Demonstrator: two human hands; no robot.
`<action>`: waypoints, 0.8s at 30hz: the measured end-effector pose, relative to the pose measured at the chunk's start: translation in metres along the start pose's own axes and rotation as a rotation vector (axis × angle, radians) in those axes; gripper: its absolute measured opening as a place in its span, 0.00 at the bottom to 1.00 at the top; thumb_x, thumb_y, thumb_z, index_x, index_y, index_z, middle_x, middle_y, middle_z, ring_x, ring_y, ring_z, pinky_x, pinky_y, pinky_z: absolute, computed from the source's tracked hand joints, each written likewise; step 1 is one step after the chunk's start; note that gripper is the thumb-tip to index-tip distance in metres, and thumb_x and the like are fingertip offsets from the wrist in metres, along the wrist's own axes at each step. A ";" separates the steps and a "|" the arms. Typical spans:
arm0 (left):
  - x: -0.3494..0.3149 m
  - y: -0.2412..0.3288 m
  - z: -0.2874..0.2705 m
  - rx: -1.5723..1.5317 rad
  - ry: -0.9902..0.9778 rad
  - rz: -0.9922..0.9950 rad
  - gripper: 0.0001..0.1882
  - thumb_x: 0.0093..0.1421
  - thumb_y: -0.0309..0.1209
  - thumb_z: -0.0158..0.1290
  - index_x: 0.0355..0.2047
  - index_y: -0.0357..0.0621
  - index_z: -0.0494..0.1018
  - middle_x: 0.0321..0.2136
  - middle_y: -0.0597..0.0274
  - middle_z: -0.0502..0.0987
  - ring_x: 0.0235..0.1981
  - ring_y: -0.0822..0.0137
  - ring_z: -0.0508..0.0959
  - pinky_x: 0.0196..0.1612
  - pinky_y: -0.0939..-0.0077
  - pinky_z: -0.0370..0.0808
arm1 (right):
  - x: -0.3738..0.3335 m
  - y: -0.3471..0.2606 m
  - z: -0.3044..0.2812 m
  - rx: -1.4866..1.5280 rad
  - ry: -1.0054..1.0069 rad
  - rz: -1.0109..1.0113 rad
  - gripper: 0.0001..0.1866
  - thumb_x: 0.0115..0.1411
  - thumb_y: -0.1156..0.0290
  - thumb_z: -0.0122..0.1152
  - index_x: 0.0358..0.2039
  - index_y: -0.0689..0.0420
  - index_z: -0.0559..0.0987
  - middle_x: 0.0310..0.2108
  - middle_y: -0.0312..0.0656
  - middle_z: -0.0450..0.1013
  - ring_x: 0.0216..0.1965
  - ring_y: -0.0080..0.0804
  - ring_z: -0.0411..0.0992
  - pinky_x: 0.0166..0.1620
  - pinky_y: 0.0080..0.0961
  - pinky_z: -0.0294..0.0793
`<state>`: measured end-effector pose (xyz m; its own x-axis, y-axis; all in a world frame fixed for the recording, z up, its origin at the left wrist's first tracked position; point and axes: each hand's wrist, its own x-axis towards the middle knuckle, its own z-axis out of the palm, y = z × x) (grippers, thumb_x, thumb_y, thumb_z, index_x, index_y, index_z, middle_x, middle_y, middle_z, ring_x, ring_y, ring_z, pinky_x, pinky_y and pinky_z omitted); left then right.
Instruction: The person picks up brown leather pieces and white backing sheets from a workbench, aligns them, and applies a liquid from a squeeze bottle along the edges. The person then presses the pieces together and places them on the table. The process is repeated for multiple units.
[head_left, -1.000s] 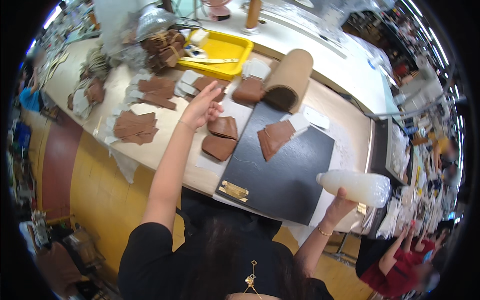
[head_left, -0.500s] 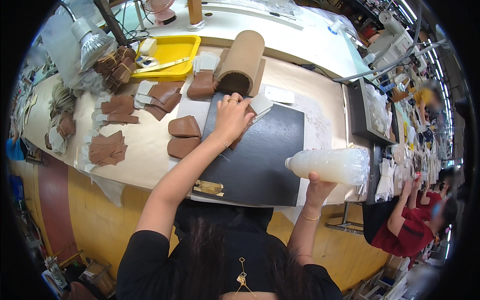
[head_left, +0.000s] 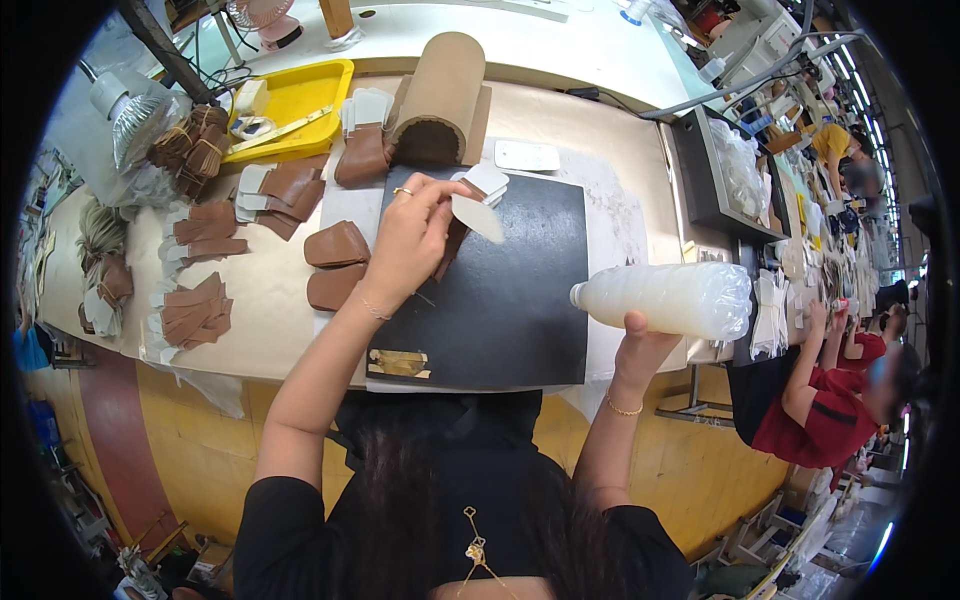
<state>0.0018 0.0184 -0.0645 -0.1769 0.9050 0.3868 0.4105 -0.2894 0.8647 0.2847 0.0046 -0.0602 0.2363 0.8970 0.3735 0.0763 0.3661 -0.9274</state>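
Between the thumb and fingers of my left hand (head_left: pixel 415 235) is a flat pale piece with a rounded end (head_left: pixel 478 218), raised over the black board (head_left: pixel 500 310). Under and beside that hand lie brown leather pieces with white ends (head_left: pixel 486 184), partly hidden by my fingers. My right hand (head_left: pixel 640 350) grips a clear plastic bottle (head_left: pixel 665 298) of cloudy white liquid. The bottle is tilted onto its side, its narrow end toward the board. Two rounded brown leather pieces (head_left: pixel 338 245) lie left of the board.
Behind the board lies a thick brown cardboard tube (head_left: pixel 440 95). Several stacks of brown leather pieces (head_left: pixel 196 312) cover the left side, near a yellow tray (head_left: pixel 335 115). A white rectangular object (head_left: pixel 527 156) is at the back; a dark box (head_left: pixel 705 200) stands right. Co-workers sit farther right.
My left hand has drawn back slightly from the white-ended leather pieces, and a pale piece now shows in its fingers. The bottle stays in my right hand. The view has shifted a little.
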 end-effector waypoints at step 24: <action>-0.071 -0.014 0.023 0.001 -0.440 -0.535 0.17 0.49 0.28 0.61 0.39 0.37 0.74 0.22 0.57 0.77 0.25 0.62 0.79 0.31 0.70 0.73 | -0.046 0.018 0.054 -0.325 -0.543 -0.162 0.25 0.42 0.57 0.77 0.37 0.60 0.79 0.36 0.39 0.78 0.37 0.31 0.76 0.41 0.27 0.75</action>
<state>0.0293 -0.0346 -0.1120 0.0239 0.9655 -0.2592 0.3687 0.2325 0.9000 0.2228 -0.0164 -0.0930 -0.3190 0.8656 0.3860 0.3794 0.4899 -0.7849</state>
